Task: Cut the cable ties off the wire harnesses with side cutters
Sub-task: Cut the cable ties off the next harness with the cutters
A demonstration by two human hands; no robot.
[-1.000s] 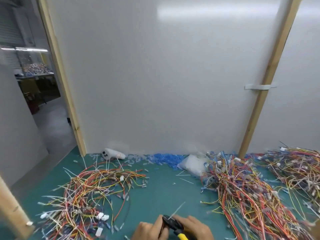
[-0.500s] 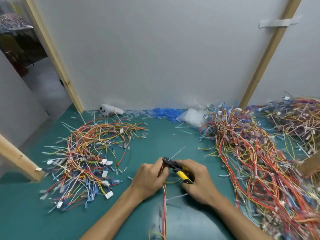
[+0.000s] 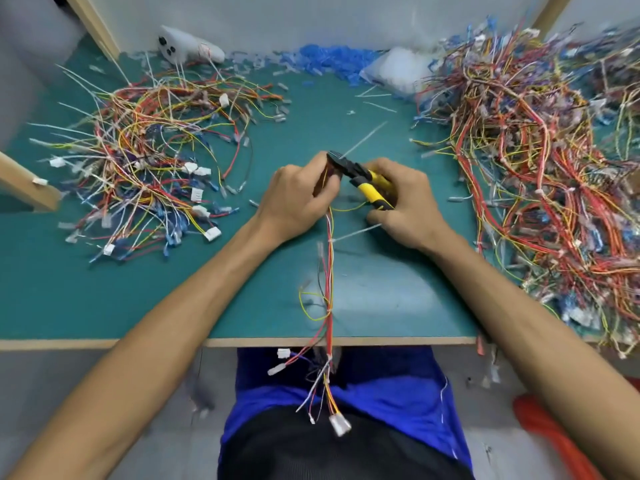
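A green table mat [image 3: 104,299] carries everything. Right of the held harness lies the larger heap of red, yellow and orange wire harnesses [image 3: 540,161]; left of it lies a looser, smaller heap [image 3: 149,157]. The held harness [image 3: 329,271], a thin bundle of red and yellow wires, runs lengthwise from the hands towards the person and hangs over the mat's near edge. The left hand [image 3: 298,199] has its fingers curled tight round the harness's far end. The right hand [image 3: 405,206], just right of the harness, is wrapped round the yellow-handled side cutters [image 3: 360,176], whose dark nose slants across to that far end. There a thin white cable tie [image 3: 363,139] sticks out, pointing away from the person. How far the blades are closed cannot be told.
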